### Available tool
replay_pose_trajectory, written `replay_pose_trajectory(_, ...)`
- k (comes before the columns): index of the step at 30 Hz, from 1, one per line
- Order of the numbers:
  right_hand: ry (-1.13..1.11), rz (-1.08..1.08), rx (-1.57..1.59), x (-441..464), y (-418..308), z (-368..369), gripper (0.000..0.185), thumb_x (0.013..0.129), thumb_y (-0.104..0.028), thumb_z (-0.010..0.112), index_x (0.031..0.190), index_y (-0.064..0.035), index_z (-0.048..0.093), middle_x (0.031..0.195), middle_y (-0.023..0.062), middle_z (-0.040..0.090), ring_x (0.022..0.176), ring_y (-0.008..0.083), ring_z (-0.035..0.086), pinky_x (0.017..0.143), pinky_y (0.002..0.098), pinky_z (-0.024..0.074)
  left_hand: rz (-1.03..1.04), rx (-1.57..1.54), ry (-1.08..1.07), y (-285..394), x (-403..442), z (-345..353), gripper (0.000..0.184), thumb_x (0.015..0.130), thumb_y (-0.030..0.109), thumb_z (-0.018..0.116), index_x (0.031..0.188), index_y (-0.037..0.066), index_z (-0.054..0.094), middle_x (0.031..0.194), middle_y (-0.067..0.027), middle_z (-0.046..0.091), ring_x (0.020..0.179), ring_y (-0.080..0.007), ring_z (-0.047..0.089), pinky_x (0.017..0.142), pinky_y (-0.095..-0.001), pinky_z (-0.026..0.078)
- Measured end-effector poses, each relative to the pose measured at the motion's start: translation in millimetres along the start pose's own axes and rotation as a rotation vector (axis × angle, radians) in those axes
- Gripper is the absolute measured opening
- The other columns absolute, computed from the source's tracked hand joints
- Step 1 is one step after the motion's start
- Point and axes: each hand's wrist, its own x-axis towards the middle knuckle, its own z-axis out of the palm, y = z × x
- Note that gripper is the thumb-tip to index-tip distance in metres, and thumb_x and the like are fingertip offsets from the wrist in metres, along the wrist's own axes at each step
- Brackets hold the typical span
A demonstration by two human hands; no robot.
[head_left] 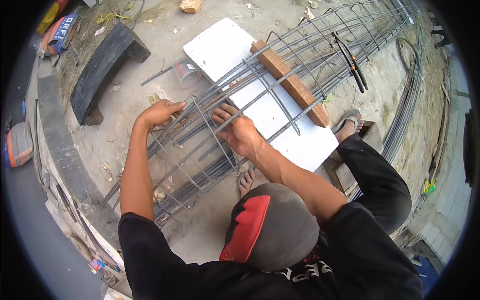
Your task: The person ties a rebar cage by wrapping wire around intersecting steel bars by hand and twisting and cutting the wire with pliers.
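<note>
A long rebar cage (272,90) of ribbed steel bars and bent square stirrups lies diagonally in front of me. My left hand (162,114) is at the cage's far-side bars, beside the corner of a stirrup (212,131). Its thumb and forefinger are pinched together, and whatever lies between them is too small to make out. My right hand (237,131) is on the other side of that stirrup, palm turned toward the bars. Its fingers are apart and reach past a bar, with nothing visible held. Long-handled pincers (351,62) with black and orange grips hang on the cage at the right.
White foam block (305,150) and brown timber piece (290,82) lie under and across the cage. A clear plastic cup (188,73) and a curved black form (107,67) are on the far side. More rebar (407,107) runs along the right. A cement bag (59,32) sits top left.
</note>
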Motion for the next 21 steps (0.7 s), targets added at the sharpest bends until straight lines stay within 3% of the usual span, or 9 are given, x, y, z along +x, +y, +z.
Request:
replay_pose_trajectory(1, -0.085, 0.01, 0.045, -2, 3, -3, 0.064, 0.113, -0.032, 0.04, 0.166, -0.0033, 0.018, 0.168, 0.0186, 0.031, 0.154, 0.0318, 0.034, 0.122, 0.0558, 0.034, -0.017, -0.006, 0.026, 0, 2, 2, 0.048, 0.102, 0.05, 0.065, 0.089, 0.005, 0.07, 0.054, 0.0081, 0.042, 0.043, -0.0036, 0.03, 0.043, -0.0289, 0.019)
replay_pose_trajectory(2, -0.078, 0.0, 0.05, -6, 3, 3, 0.064, 0.113, -0.032, 0.04, 0.166, -0.0033, 0.018, 0.168, 0.0186, 0.031, 0.154, 0.0318, 0.034, 0.122, 0.0558, 0.034, -0.036, -0.013, 0.048, -2, 5, 4, 0.049, 0.102, 0.05, 0.066, 0.09, 0.003, 0.071, 0.054, 0.0069, 0.045, 0.043, -0.0037, 0.03, 0.042, -0.0288, 0.019)
replay_pose_trajectory(3, -0.021, -0.004, 0.105, -11, 2, 11, 0.065, 0.114, -0.039, 0.033, 0.166, -0.0037, 0.017, 0.169, 0.0186, 0.028, 0.155, 0.0317, 0.032, 0.122, 0.0557, 0.0324, -0.04, 0.013, 0.048, -6, 9, 4, 0.05, 0.102, 0.05, 0.065, 0.093, 0.002, 0.074, 0.059, 0.0026, 0.057, 0.044, -0.0044, 0.038, 0.042, -0.0277, 0.023)
replay_pose_trajectory(5, 0.08, 0.003, 0.165, -10, 0, 18, 0.076, 0.112, -0.056, 0.013, 0.167, -0.0043, 0.013, 0.172, 0.0182, 0.023, 0.157, 0.0312, 0.028, 0.126, 0.0556, 0.0256, -0.022, 0.0, 0.055, -15, 17, 6, 0.051, 0.103, 0.049, 0.065, 0.093, 0.001, 0.075, 0.063, -0.0005, 0.062, 0.047, -0.0058, 0.045, 0.044, -0.0274, 0.03)
replay_pose_trajectory(9, -0.012, -0.011, 0.34, -3, -1, 19, 0.097, 0.103, -0.076, 0.015, 0.166, -0.0026, 0.018, 0.169, 0.0182, 0.028, 0.156, 0.0296, 0.028, 0.125, 0.0559, 0.0191, 0.016, -0.009, 0.138, -21, 21, 15, 0.053, 0.103, 0.048, 0.064, 0.091, -0.002, 0.076, 0.074, -0.0073, 0.072, 0.059, -0.0119, 0.061, 0.056, -0.0293, 0.047)
replay_pose_trajectory(12, -0.002, 0.018, 0.391, -1, -5, 17, 0.101, 0.102, -0.078, 0.02, 0.165, 0.0008, 0.018, 0.168, 0.0188, 0.03, 0.15, 0.0288, 0.035, 0.125, 0.056, 0.0203, 0.037, -0.008, 0.224, -20, 21, 21, 0.051, 0.102, 0.041, 0.065, 0.09, -0.007, 0.078, 0.072, -0.0136, 0.072, 0.066, -0.019, 0.065, 0.067, -0.0348, 0.053)
replay_pose_trajectory(13, -0.001, 0.015, 0.394, 0, -4, 16, 0.101, 0.102, -0.078, 0.02, 0.165, 0.0008, 0.018, 0.168, 0.0188, 0.03, 0.15, 0.0288, 0.035, 0.125, 0.056, 0.0203, 0.039, -0.005, 0.221, -21, 20, 22, 0.051, 0.102, 0.041, 0.065, 0.09, -0.007, 0.078, 0.072, -0.0136, 0.072, 0.066, -0.019, 0.065, 0.067, -0.0348, 0.053)
replay_pose_trajectory(15, 0.061, 0.032, 0.374, 4, -2, 16, 0.102, 0.102, -0.078, 0.024, 0.164, 0.0028, 0.022, 0.165, 0.0183, 0.035, 0.131, 0.026, 0.049, 0.121, 0.0543, 0.0271, 0.052, -0.037, 0.238, -19, 17, 23, 0.052, 0.102, 0.04, 0.065, 0.086, -0.007, 0.077, 0.071, -0.0141, 0.072, 0.064, -0.019, 0.064, 0.065, -0.0351, 0.051)
replay_pose_trajectory(21, 0.109, 0.077, 0.398, -2, 3, 7, 0.096, 0.103, -0.073, 0.028, 0.163, 0.0024, 0.026, 0.16, 0.014, 0.043, 0.1, 0.0193, 0.055, 0.108, 0.0488, 0.0375, 0.033, -0.056, 0.241, -16, 15, 22, 0.053, 0.104, 0.04, 0.063, 0.084, -0.007, 0.075, 0.069, -0.0124, 0.07, 0.059, -0.0163, 0.061, 0.059, -0.033, 0.048)
